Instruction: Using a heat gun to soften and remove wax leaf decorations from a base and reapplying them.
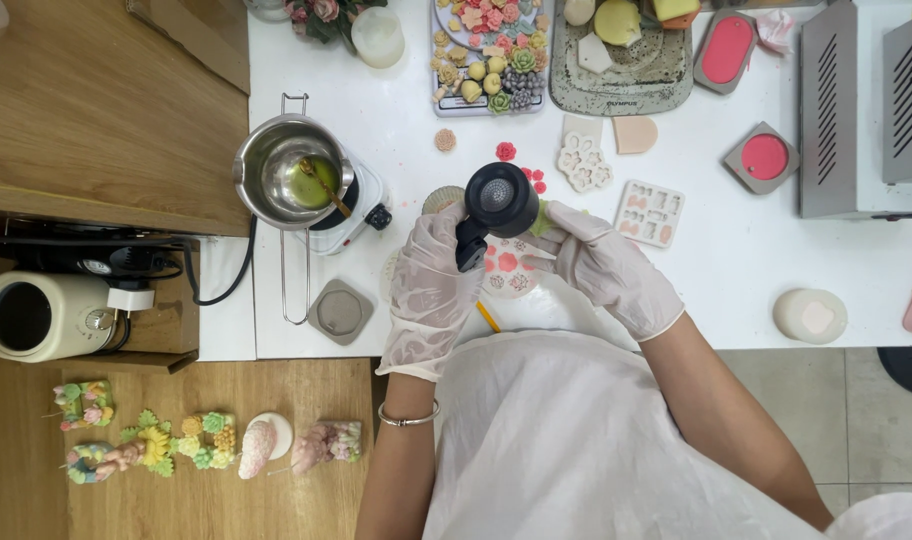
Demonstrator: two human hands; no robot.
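— Gripping what, centre frame?
— Left hand [431, 265] clasping black heat gun [494, 208]; right hand [601, 262] pinching small green piece [543, 218], hovering above round flower mould [506, 268].

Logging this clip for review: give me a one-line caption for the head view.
Gloved left hand holds a black heat gun over a round candle steadied by the right hand.

White worktable [766, 270] across the middle, brightly and evenly lit. Wooden counter [86, 100] at upper left, wooden shelf [216, 500] at lower left. Pale grey floor tiles [856, 400] at lower right. Grey metal cabinet [856, 110] at far right.
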